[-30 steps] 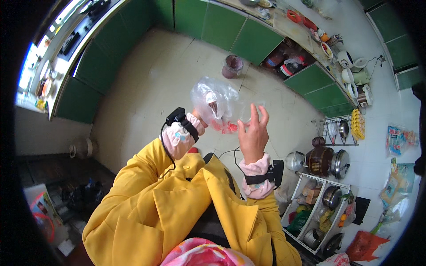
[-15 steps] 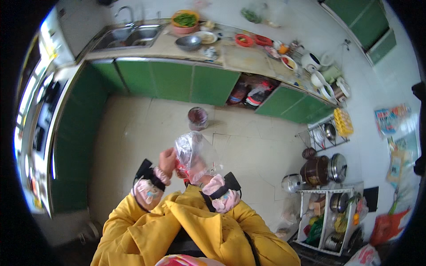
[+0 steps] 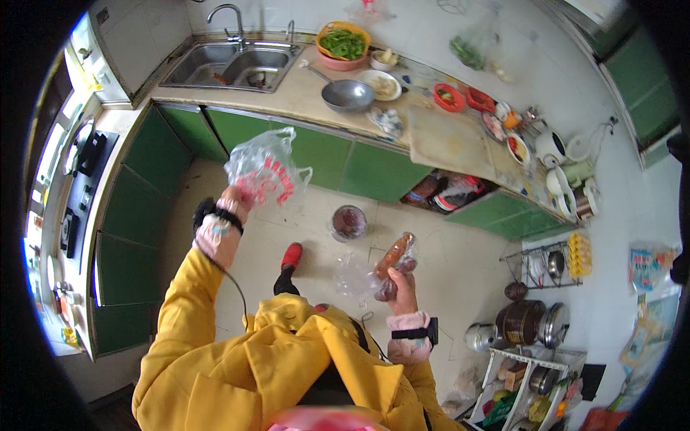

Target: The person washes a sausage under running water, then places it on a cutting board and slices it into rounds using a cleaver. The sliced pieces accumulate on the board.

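Observation:
My left hand (image 3: 236, 200), stretched out to the left in front of the green cabinets, is closed on a crumpled clear plastic bag (image 3: 264, 167) with red print. The bag hangs up and away from the fingers. Lower and to the right, my right hand (image 3: 404, 293) grips reddish-brown sausages (image 3: 392, 256) in clear plastic. A loose part of that thin clear plastic (image 3: 353, 274) spreads out to the left of the sausages. How many pieces are inside cannot be made out. Both hands are well apart.
A bucket (image 3: 348, 223) stands on the floor ahead, near my red shoe (image 3: 292, 255). Along the far counter are a double sink (image 3: 248, 70), a wok (image 3: 348, 95), a basket of greens (image 3: 342, 44) and a cutting board (image 3: 449, 140). One lower cabinet (image 3: 445, 192) is open. A rack (image 3: 528, 373) stands right.
My hands were close together around the plastic; now they are apart, the left with the printed bag, the right with the sausages. The counter appears nearer, and a red shoe shows.

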Demonstrator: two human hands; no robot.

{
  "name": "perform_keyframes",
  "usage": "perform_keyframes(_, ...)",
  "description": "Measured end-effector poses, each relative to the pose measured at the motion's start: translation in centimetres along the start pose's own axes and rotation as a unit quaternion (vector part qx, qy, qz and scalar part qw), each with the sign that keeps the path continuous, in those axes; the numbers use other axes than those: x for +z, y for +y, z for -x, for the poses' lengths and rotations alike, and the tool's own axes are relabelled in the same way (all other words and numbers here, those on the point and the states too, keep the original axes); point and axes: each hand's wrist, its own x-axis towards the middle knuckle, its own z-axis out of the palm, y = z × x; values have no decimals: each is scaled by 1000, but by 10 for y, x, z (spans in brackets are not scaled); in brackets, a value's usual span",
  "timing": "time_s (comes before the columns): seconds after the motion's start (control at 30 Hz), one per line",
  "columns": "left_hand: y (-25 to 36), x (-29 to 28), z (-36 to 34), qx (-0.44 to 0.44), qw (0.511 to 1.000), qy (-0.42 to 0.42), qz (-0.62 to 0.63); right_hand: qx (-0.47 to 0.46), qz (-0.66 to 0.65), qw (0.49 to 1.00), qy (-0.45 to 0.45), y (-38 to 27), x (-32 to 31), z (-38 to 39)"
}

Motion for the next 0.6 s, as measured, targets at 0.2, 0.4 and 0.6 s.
perform_keyframes(0.2,118,184,-133,53,980,-163,102,1,58,995,80,-3,79,-79)
perform_keyframes(0.4,151,295,-200,-25,999,-33,-15,-36,87,989,113,-20,152,-178)
perform_keyframes(0.6,62,268,-75,-140,846,-423,-293,-41,172,983,40,-29,198,-266)
